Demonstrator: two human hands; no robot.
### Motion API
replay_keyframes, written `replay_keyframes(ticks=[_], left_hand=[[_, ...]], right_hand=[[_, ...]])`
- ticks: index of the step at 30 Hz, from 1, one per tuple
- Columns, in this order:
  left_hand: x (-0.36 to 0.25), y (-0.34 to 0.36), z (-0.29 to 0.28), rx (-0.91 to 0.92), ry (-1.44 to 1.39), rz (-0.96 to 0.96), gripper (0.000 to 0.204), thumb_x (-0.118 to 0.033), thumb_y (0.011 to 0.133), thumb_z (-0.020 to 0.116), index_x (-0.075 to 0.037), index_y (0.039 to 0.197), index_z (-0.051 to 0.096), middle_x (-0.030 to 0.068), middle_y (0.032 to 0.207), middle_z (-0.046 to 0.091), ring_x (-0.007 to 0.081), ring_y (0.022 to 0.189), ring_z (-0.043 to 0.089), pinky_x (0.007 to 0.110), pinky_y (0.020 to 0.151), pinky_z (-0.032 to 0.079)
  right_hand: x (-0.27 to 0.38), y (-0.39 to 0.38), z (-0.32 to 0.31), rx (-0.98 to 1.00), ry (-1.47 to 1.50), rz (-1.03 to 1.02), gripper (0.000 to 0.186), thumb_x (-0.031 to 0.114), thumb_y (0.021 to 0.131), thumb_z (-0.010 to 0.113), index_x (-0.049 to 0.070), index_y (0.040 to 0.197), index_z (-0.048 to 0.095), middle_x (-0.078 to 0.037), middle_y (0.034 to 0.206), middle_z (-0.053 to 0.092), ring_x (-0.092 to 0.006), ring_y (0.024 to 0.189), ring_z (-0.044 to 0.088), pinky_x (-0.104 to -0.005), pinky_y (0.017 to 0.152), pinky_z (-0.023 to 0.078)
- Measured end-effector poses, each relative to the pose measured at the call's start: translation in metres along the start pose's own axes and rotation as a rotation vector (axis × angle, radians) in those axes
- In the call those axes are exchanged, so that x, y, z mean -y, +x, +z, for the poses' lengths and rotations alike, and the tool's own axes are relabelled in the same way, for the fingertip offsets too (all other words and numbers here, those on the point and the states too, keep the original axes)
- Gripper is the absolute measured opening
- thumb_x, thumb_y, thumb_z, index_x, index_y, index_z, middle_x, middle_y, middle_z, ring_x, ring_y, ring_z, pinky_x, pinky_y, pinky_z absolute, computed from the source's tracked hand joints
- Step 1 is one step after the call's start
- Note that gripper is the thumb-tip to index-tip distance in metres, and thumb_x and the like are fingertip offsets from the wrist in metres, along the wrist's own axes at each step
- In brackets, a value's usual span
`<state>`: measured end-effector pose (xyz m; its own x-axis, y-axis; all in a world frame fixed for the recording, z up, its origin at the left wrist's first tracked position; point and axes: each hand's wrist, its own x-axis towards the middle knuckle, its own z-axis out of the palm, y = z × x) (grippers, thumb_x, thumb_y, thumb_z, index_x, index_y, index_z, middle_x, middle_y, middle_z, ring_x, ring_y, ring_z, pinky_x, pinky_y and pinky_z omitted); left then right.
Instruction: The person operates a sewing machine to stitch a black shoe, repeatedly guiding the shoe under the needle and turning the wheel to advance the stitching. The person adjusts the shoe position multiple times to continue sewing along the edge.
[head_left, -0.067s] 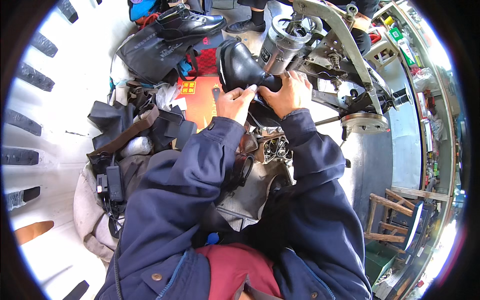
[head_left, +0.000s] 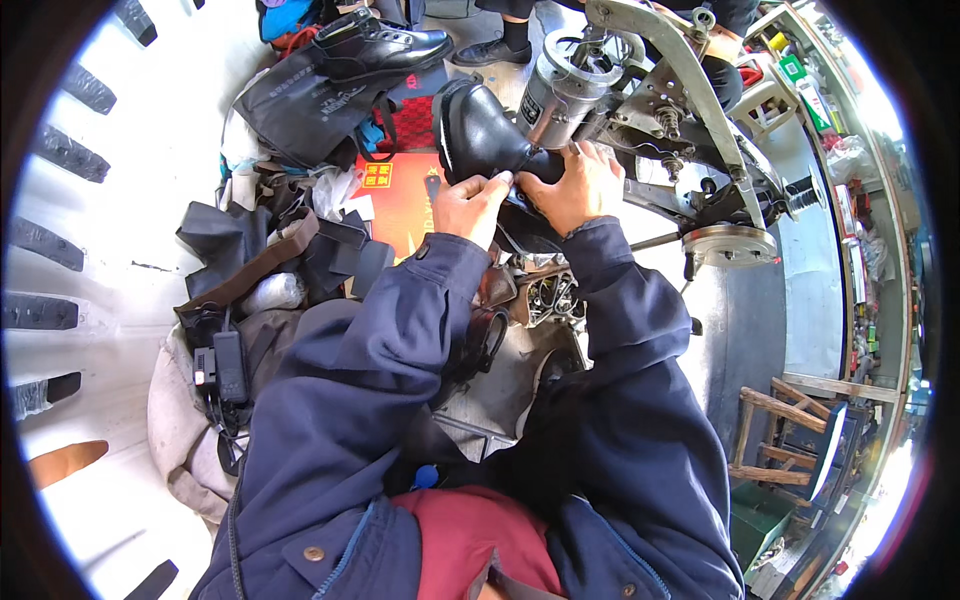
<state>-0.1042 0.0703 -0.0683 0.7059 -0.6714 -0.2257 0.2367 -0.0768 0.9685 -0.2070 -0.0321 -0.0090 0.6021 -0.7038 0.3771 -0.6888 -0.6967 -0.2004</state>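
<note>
A black leather boot (head_left: 475,127) lies on its side at the steel cylinder (head_left: 555,95) of a metal machine, probably a shoe-sewing machine, with its toe end toward the upper left. My left hand (head_left: 470,205) pinches the boot's lower edge, thumb pressed near the centre. My right hand (head_left: 575,190) grips the boot to the right, fingers over the dark leather and thumb underneath, close to my left thumb. The machine's frame (head_left: 740,170) and round wheel (head_left: 728,246) stand just right of my hands. What lies under my fingertips is partly hidden.
Another black shoe (head_left: 380,45) rests on a dark bag (head_left: 290,110), above an orange box (head_left: 390,195). Leather scraps (head_left: 220,250) and chargers (head_left: 228,365) crowd the left. A wooden stool (head_left: 770,445) and cluttered shelving (head_left: 860,250) are at right. Another person's shoe (head_left: 490,52) shows beyond the machine.
</note>
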Motion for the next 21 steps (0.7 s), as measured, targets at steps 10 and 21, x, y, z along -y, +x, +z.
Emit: replay_keyframes(ticks=[10, 21], left_hand=[[-0.009, -0.008, -0.003, 0.041, -0.017, -0.050, 0.032, -0.029, 0.087, 0.068, 0.001, 0.075, 0.068, -0.0009, 0.064, 0.059, 0.0056, 0.064, 0.048, 0.025, 0.061, 0.040], [-0.014, -0.014, 0.000, 0.001, 0.031, -0.146, 0.036, -0.036, 0.086, 0.069, -0.002, 0.075, 0.070, 0.0000, 0.067, 0.062, 0.0074, 0.063, 0.049, 0.025, 0.059, 0.038]], right_hand=[[-0.019, 0.003, -0.004, 0.094, 0.178, -0.062, 0.058, 0.052, 0.074, 0.072, 0.006, 0.108, 0.070, -0.016, 0.112, 0.065, -0.0312, 0.112, 0.058, -0.0440, 0.105, 0.034], [-0.007, 0.004, -0.005, 0.110, 0.127, 0.022, 0.052, 0.048, 0.069, 0.073, 0.010, 0.105, 0.071, -0.008, 0.105, 0.069, -0.0261, 0.108, 0.061, -0.0428, 0.104, 0.034]])
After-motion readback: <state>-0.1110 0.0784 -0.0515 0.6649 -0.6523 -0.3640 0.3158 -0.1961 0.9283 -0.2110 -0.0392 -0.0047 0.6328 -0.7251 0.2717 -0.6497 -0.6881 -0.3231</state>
